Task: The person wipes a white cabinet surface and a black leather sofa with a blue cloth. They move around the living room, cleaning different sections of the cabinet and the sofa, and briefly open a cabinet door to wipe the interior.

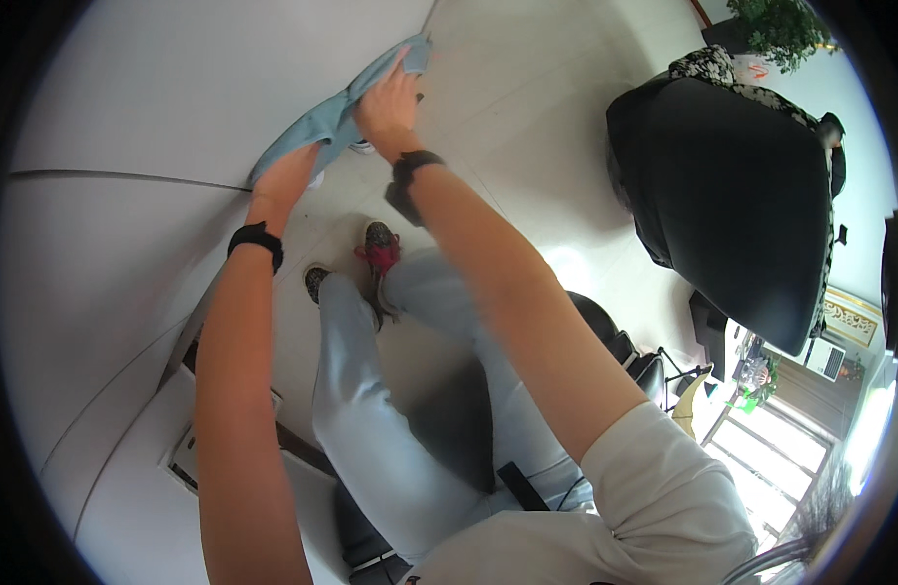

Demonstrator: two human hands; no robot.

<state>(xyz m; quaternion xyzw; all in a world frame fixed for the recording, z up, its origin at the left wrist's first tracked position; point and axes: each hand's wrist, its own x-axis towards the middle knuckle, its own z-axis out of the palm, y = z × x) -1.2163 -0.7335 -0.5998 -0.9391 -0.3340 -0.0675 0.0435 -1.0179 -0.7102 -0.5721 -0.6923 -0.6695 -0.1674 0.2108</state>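
Note:
A light blue cloth, bunched and folded, lies along the edge of a white tabletop at the upper left. My left hand reaches under the cloth's near part, its fingers hidden by the fabric. My right hand is on the cloth's far part, with fingers bent against it near the folded end. Both wrists wear black bands. Whether the left fingers pinch the fabric cannot be seen.
Below are my legs in light jeans and a black seat. A large black sofa or chair back stands on the pale tiled floor at the right. A leafy plant is at the upper right. Window light comes from the lower right.

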